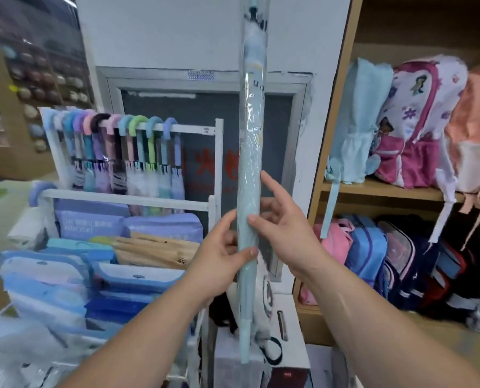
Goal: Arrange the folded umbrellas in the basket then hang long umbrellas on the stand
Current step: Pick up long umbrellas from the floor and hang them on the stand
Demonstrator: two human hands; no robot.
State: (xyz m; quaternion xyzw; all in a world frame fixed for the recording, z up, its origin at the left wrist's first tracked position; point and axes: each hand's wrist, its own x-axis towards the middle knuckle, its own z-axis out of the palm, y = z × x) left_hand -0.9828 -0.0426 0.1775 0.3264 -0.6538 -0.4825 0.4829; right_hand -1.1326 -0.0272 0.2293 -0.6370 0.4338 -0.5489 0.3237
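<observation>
I hold a long light-blue umbrella (pixel 251 169) in a clear plastic sleeve upright in the middle of the view, its tip pointing down. My left hand (pixel 219 259) grips its lower shaft with thumb across the front. My right hand (pixel 281 228) pinches the shaft slightly higher, thumb on the front and index finger stretched up along it. To the left stands a white umbrella stand (pixel 218 152); several long umbrellas (pixel 126 152) with coloured hooked handles hang from its top rail.
Stacked blue and purple packaged goods (pixel 93 264) fill the space under the stand. On the right a wooden shelf unit (pixel 384 191) carries backpacks on two levels. White boxes (pixel 261 357) sit just below the umbrella's tip.
</observation>
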